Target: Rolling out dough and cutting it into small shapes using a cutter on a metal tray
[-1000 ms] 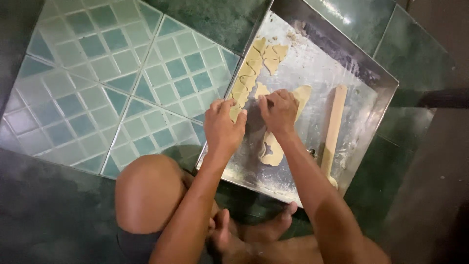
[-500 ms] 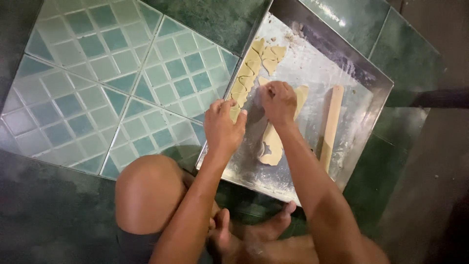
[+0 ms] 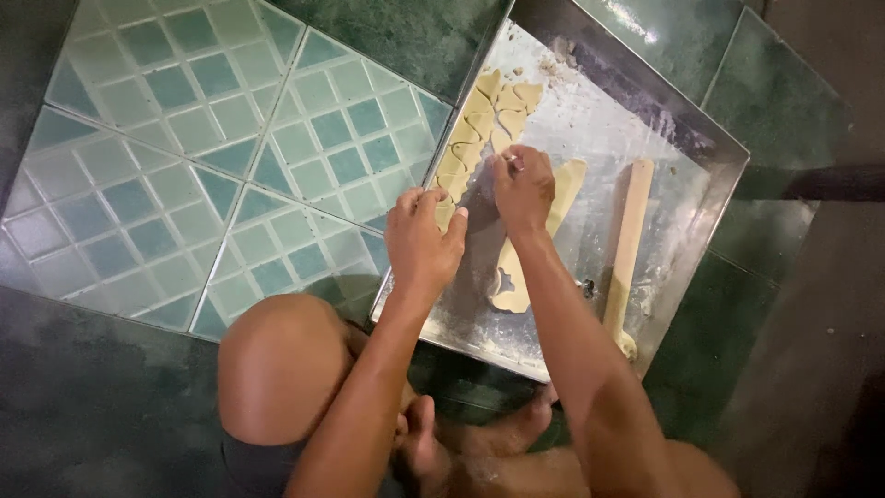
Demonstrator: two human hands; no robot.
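Note:
A floured metal tray [image 3: 590, 120] lies on the tiled floor. A flattened sheet of pale dough [image 3: 562, 198] rests on it, partly under my right arm. My right hand [image 3: 523, 189] is closed around a small metal cutter [image 3: 513, 164] near the dough's top edge. My left hand [image 3: 422, 242] hovers over the tray's left rim, fingers bent, touching a cut dough piece. Several cut dough shapes [image 3: 484, 124] lie in a row along the left side of the tray.
A wooden rolling pin [image 3: 629, 249] lies lengthwise at the tray's right side. Green patterned tiles [image 3: 212, 138] spread to the left. My bent knee [image 3: 281, 369] and bare feet [image 3: 479, 443] sit just below the tray.
My right hand has moved up the dough sheet toward the far end of the tray. My left hand has stayed by the left rim.

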